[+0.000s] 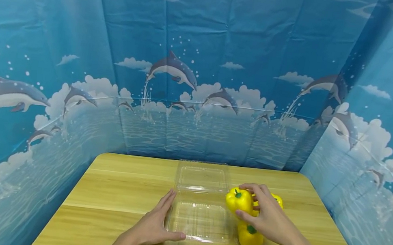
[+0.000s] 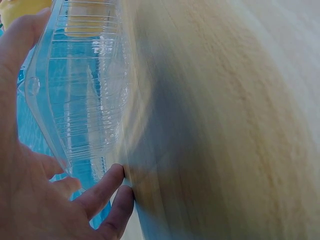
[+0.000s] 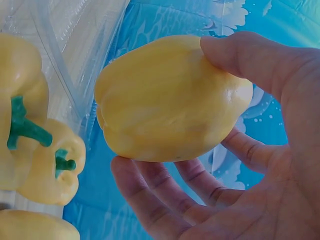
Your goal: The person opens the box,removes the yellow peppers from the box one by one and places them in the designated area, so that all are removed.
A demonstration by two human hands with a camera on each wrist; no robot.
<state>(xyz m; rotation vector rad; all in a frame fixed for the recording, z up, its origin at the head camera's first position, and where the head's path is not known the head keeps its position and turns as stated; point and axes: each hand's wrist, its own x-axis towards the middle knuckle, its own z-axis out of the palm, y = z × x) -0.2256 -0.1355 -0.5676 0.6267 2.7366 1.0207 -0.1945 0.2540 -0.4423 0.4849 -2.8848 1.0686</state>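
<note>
A: Right hand (image 1: 270, 217) curls its fingers (image 3: 165, 200) round a pepper (image 1: 239, 200), lifted beside the open box (image 1: 201, 205) on the surface (image 1: 117, 194).

B: Left hand (image 1: 152, 227) lies flat, steadying the box edge. Risk: smooth skin may slip, or the light box may skid.

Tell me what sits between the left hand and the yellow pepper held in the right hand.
In the head view, the open clear plastic clamshell container lies between the left hand and the held yellow pepper.
</note>
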